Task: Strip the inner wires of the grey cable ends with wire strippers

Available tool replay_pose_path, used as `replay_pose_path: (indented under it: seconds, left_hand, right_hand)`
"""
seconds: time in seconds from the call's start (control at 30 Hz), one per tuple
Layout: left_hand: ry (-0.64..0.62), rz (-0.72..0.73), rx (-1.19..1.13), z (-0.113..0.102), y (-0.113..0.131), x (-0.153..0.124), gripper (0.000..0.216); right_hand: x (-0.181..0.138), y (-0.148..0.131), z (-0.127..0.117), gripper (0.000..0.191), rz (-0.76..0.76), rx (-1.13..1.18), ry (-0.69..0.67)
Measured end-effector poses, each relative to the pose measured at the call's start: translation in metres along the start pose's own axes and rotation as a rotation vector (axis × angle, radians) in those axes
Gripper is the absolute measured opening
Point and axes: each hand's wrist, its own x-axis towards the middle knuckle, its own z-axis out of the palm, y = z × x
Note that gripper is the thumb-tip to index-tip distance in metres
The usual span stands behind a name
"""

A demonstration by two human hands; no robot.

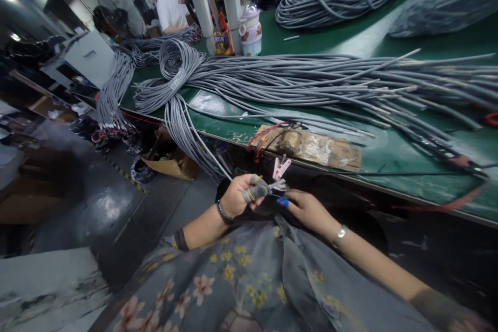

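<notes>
Grey covers sit on the fingers of my left hand [237,199], which is closed on the end of a grey cable. Pale, frayed strands [278,185] fan out from that cable end toward my right. Close beside them is my right hand [311,212], with blue wrap [283,202] on its thumb tip. Its thumb and fingers are pinched together, and what lies between them is too small to make out. Just above the strands, a pink clothes peg [280,168] stands at the table edge, near a worn wooden board [330,153] with wires on it.
Long grey cables [272,75] lie across the green table [233,127], and a bundle [184,129] hangs over its edge. A cable coil [322,2], plastic bag [447,5] and lidded bottle [251,31] stand farther back. Another person [171,10] sits beyond. A cardboard box [171,158] is on the floor.
</notes>
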Motion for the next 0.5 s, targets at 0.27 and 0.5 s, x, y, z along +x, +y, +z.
replay_pose_path:
  seconds: [0.27,0.5]
  left_hand:
    - [0.014,-0.171,0.123,-0.001,-0.006,-0.005,0.061]
    - [-0.142,-0.252,0.114,-0.003,-0.008,-0.005,0.063]
  right_hand:
    - [-0.017,-0.012,-0.003,0.055,-0.199,-0.06,0.019]
    - [-0.013,-0.031,0.002,0.034,-0.326,-0.09,-0.052]
